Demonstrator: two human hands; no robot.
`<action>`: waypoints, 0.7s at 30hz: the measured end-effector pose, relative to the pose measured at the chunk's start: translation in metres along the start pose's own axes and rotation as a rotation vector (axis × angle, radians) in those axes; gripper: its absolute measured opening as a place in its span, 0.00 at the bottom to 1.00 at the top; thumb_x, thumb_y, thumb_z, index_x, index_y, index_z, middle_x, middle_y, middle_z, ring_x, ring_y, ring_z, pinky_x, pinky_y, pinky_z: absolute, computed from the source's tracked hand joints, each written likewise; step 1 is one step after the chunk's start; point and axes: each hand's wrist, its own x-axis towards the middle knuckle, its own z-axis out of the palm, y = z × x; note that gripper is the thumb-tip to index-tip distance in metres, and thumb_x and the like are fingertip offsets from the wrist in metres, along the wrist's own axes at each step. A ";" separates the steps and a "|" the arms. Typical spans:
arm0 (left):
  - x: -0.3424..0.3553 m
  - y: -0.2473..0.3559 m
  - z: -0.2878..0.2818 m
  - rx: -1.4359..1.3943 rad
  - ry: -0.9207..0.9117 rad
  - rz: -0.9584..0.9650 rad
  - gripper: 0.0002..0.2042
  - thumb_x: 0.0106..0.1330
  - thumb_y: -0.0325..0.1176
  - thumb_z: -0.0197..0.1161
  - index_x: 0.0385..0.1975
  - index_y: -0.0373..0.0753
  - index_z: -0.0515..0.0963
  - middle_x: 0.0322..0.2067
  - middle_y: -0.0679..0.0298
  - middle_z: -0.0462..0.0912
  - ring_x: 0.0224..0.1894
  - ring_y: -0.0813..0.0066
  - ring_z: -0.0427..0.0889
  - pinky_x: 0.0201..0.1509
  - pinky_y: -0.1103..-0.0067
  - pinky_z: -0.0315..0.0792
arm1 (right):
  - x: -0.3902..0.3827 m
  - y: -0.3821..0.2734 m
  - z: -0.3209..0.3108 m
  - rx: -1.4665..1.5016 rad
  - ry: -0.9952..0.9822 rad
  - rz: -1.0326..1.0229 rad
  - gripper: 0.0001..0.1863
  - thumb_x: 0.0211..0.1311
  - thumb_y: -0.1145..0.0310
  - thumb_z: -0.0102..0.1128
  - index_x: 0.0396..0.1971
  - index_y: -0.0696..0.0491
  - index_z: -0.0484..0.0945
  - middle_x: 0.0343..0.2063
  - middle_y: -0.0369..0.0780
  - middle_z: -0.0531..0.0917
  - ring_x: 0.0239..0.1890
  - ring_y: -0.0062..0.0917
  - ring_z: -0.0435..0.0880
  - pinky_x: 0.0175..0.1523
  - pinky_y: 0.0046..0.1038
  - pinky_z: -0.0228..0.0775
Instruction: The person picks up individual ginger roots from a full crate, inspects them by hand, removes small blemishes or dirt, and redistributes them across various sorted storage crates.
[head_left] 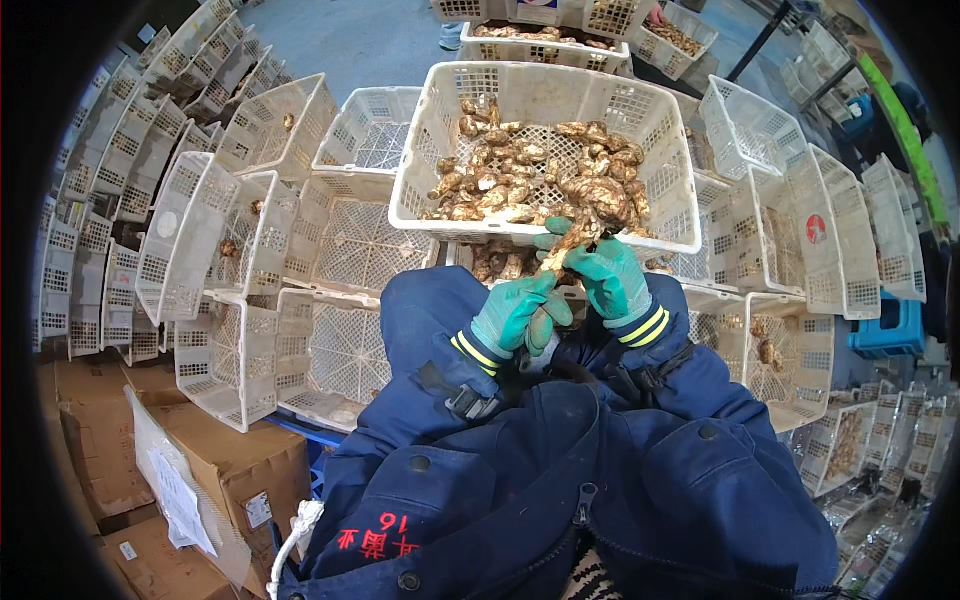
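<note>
We wear a navy jacket [480, 460] with round dark snaps [420, 464], a metal zip pull [586, 492] and red lettering [382, 542]; buckled dark straps [470, 403] cross the sleeves [715, 395], yellow-striped cuffs [644, 328] meet our green gloves [612, 282], and our trousers [430, 305] are navy.

2 green-gloved hands [510, 312] [614, 284], 2 yellow-striped cuffs [474, 352], 1 held mushroom [566, 246] at the near edge of the white crate [545, 92]; piled mushrooms [507, 172] uncountable
</note>
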 end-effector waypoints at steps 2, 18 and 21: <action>0.003 -0.005 -0.001 0.077 0.013 0.107 0.24 0.70 0.47 0.46 0.24 0.34 0.80 0.20 0.63 0.81 0.21 0.80 0.74 0.26 0.84 0.68 | 0.003 -0.002 0.008 0.475 0.118 0.285 0.18 0.59 0.71 0.52 0.47 0.63 0.73 0.44 0.42 0.81 0.42 0.24 0.80 0.47 0.25 0.71; 0.010 -0.013 0.004 -0.038 -0.209 0.000 0.14 0.67 0.33 0.51 0.48 0.33 0.73 0.45 0.60 0.78 0.49 0.72 0.75 0.55 0.78 0.67 | -0.001 0.024 -0.012 0.463 0.393 0.464 0.12 0.52 0.72 0.62 0.37 0.61 0.78 0.23 0.35 0.80 0.21 0.15 0.74 0.26 0.18 0.65; 0.015 -0.021 -0.002 0.214 -0.248 0.165 0.18 0.69 0.41 0.46 0.45 0.34 0.75 0.44 0.60 0.79 0.48 0.70 0.76 0.54 0.76 0.67 | -0.008 0.036 -0.017 0.449 0.375 0.511 0.13 0.52 0.73 0.62 0.38 0.60 0.77 0.24 0.35 0.80 0.23 0.16 0.74 0.27 0.18 0.64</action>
